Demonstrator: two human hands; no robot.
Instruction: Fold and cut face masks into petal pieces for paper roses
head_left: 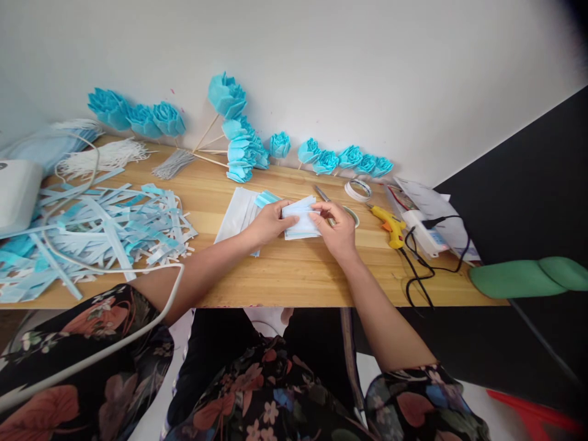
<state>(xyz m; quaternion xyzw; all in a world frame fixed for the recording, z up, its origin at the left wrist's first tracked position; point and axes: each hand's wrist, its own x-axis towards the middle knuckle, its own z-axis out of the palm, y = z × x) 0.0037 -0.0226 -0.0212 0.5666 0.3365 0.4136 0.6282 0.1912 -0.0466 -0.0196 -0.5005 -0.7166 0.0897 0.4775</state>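
Observation:
My left hand (271, 223) and my right hand (337, 226) hold a small stack of pale blue and white fabric pieces (302, 228) between them, over the middle of the table. The left thumb lies across its left side, and the right thumb and fingers pinch its upper right corner. Left of the stack, pleated white mask sheets (234, 214) lie flat, partly under my left wrist. A folded bright blue piece (266, 198) rests just behind my left hand. Scissors (321, 193) lie behind the right hand, their handles partly covered by it.
Shredded blue strips (114, 226) heap on the left, crossed by a white cable (177, 282). Blue fabric flowers (239, 147) on sticks line the wall. At right are a tape roll (358, 190), a yellow glue gun (389, 225), a white power strip (425, 234) and a green bottle (514, 278).

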